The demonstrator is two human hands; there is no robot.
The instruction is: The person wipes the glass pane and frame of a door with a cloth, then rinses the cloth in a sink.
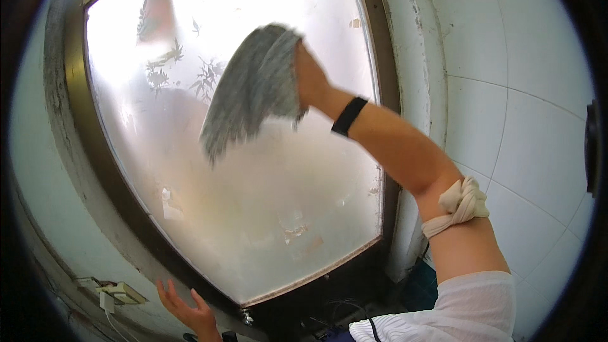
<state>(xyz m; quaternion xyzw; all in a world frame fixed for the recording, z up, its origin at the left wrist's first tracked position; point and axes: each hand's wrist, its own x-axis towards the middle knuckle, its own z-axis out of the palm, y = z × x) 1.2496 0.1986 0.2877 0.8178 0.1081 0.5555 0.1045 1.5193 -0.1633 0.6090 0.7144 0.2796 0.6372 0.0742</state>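
Observation:
My right hand [310, 78] is raised and closed on a grey cloth [253, 79], which hangs down to the left with a ragged lower edge. Behind the cloth is a frosted glass pane [247, 196] with a dark leaf pattern; whether the cloth touches it I cannot tell. A black band circles my right wrist, and a knotted cream cloth is tied near the elbow. Low on the left, my left hand [190, 312] holds nothing, its fingers spread near the wall and the frame's lower corner.
A brown frame [104, 133] borders the pane. On the left wall, a socket box [123, 292] carries a white plug [106, 303] and cord. White tiles [532, 145] cover the right wall. A small shiny metal fitting [246, 316] sits below the frame's bottom corner.

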